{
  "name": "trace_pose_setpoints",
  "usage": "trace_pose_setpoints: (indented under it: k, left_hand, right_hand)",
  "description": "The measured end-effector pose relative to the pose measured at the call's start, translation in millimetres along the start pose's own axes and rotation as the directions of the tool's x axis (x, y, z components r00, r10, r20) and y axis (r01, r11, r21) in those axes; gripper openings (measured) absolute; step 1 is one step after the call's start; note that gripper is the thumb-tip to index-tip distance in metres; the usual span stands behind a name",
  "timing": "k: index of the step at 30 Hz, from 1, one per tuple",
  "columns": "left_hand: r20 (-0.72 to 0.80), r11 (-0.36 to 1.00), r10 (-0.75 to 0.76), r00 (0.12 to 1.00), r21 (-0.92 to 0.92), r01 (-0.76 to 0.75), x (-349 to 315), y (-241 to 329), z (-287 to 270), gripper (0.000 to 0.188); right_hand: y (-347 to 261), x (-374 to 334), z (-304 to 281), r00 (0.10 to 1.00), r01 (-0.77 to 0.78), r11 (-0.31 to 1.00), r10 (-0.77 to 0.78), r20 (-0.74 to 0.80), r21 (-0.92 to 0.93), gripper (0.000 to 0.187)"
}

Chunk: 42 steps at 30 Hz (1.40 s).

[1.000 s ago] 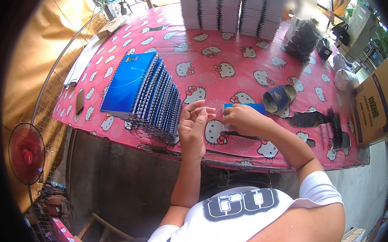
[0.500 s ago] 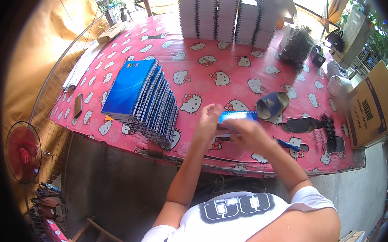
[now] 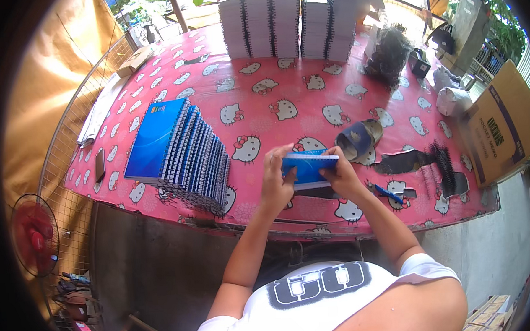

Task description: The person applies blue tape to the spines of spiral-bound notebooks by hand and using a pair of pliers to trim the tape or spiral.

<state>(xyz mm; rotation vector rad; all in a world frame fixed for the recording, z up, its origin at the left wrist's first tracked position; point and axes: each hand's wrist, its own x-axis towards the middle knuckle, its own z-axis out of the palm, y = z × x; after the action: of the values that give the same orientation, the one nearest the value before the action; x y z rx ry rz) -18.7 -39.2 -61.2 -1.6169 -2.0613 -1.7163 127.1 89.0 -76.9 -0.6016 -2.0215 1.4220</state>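
Between my two hands is a small blue spiral notebook (image 3: 309, 168), held above the near part of the table. My left hand (image 3: 277, 180) grips its left end, thumb on the blue cover. At the right end, my right hand (image 3: 342, 175) pinches it with thumb and fingers. White page edges show along the lower side. To the left stands a tall stack of blue spiral notebooks (image 3: 157, 137), their wire bindings facing right. A blue slipper (image 3: 354, 142) lies just beyond my right hand, and a blue pen (image 3: 389, 194) rests to its right.
Tall stacks of spiral-bound page blocks (image 3: 259, 27) line the far edge, a person behind them. Black binding coils (image 3: 445, 166) lie at right beside a cardboard box (image 3: 500, 125). A dark bundle in plastic (image 3: 385, 56), a phone (image 3: 100, 165) and a fan (image 3: 36, 234) surround the pink-covered table (image 3: 263, 115).
My right hand has drawn back from over the notebook to its right end, so more blue cover shows. The whole view has shifted, moving the table and stacks leftward in the picture.
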Motion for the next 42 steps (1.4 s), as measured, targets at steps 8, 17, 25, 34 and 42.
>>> trace_pose_setpoints:
  k: [8, 17, 25, 34, 42]
  left_hand:
    - [0.036, 0.965, 0.101, 0.994, 0.238, -0.107, 11.7, 26.5, 21.6, 0.013]
    - [0.083, 0.961, 0.141, 0.986, 0.227, -0.157, 25.5, 29.5, 29.6, 0.013]
    - [0.091, 0.985, 0.059, 0.994, 0.158, -0.073, 29.4, 39.9, 28.5, 0.021]
    - [0.051, 0.990, 0.059, 0.997, 0.128, -0.065, 25.9, 32.7, 33.3, 0.019]
    - [0.028, 0.970, 0.090, 0.996, 0.225, -0.094, 25.5, 34.2, 35.9, 0.020]
  right_hand:
    - [-6.9, -9.7, -77.7, 0.964, 0.122, 0.749, -0.247, -0.103, -0.651, 0.024]
    - [30.0, -58.7, -196.6, 0.845, -0.364, 0.604, -0.107, -0.524, -0.709, 0.024]
    - [-52.0, -22.6, -67.2, 0.944, 0.250, 0.888, -0.313, -0.107, -0.386, 0.026]
    - [-56.1, -3.7, -72.2, 0.988, 0.152, 0.967, -0.145, 0.051, -0.206, 0.015]
    - [-70.4, -4.1, -64.6, 0.999, 0.029, 0.964, -0.021, 0.033, -0.265, 0.019]
